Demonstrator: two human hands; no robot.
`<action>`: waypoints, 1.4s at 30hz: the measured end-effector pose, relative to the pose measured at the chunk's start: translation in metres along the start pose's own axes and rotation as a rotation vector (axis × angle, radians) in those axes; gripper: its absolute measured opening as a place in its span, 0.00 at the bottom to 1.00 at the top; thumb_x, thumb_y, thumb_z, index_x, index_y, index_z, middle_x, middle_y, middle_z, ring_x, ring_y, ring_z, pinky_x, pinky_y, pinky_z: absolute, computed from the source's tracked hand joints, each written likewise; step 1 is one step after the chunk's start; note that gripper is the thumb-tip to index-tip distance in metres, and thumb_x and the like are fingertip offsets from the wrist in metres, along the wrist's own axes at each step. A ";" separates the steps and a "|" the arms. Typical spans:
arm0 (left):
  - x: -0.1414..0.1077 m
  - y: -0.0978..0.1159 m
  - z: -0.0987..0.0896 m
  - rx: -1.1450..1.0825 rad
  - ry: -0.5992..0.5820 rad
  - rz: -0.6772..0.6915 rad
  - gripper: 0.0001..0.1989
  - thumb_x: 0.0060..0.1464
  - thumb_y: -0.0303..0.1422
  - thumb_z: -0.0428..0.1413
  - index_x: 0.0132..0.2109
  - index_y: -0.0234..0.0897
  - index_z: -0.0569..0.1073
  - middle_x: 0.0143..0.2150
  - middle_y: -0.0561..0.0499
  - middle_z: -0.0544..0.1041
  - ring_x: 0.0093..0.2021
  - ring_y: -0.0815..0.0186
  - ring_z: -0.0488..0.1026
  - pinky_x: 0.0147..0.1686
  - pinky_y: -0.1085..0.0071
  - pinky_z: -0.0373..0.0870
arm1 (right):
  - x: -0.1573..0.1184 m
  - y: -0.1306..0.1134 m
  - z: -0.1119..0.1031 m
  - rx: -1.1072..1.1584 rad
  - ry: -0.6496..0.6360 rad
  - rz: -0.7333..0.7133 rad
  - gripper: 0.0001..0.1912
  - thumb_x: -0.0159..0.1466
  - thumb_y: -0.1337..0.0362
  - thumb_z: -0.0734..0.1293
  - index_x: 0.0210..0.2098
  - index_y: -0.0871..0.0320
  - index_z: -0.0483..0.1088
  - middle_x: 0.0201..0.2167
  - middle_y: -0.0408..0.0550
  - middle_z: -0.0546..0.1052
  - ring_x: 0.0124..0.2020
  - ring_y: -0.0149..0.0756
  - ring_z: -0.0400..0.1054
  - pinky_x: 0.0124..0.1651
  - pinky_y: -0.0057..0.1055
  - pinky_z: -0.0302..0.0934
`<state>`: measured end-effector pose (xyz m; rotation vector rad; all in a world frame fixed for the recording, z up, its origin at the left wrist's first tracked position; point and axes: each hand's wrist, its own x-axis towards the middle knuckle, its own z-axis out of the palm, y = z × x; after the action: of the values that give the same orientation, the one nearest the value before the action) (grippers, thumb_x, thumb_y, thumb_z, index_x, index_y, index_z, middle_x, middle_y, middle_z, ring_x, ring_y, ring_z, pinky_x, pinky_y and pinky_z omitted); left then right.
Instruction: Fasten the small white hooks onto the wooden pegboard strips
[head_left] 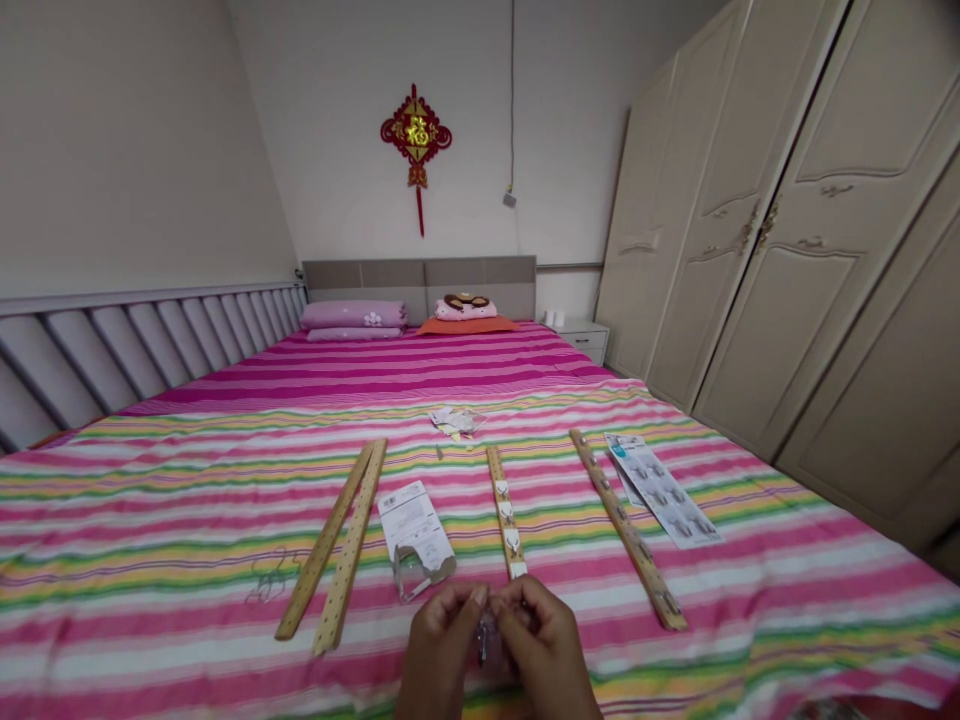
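Close together at the bottom centre are my left hand (442,640) and my right hand (541,635), fingers pinched. Between them is a small clear plastic packet (483,640) with a shiny metal piece; both hands grip it. Just beyond my fingers lies a wooden strip (493,468) with several white hooks (512,542) along it. To the left rests a torn white card package (412,525) with clear plastic. On the right, another wooden strip (626,530) bears several metal hooks, beside printed hook cards (664,490).
Two perforated wooden strips (351,560) lie on the left of the striped bed cover (187,560), near a tangled thin cord (274,577). Scraps of packaging (456,420) are farther back. Beyond are pillows (352,314), a bed rail (150,340) and a wardrobe (795,300).
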<state>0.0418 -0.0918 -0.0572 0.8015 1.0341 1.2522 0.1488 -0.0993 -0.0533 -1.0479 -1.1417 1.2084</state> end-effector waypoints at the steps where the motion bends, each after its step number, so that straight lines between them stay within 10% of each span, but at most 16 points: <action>1: 0.000 -0.002 -0.002 0.026 0.018 0.018 0.16 0.40 0.42 0.63 0.28 0.31 0.74 0.17 0.54 0.71 0.17 0.73 0.64 0.17 0.77 0.58 | -0.001 0.000 0.000 -0.025 0.002 -0.020 0.15 0.55 0.54 0.66 0.22 0.58 0.63 0.13 0.35 0.59 0.15 0.25 0.52 0.17 0.22 0.46; 42: -0.008 0.036 -0.014 -0.074 -0.125 -0.290 0.09 0.39 0.31 0.62 0.23 0.33 0.68 0.21 0.54 0.69 0.23 0.72 0.66 0.25 0.75 0.64 | -0.005 -0.002 -0.011 -0.088 -0.124 -0.042 0.09 0.56 0.62 0.66 0.23 0.60 0.66 0.15 0.35 0.59 0.17 0.25 0.52 0.19 0.23 0.46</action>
<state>0.0156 -0.0949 -0.0281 0.6385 0.9588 0.9754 0.1600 -0.1047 -0.0530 -1.0208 -1.3172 1.2129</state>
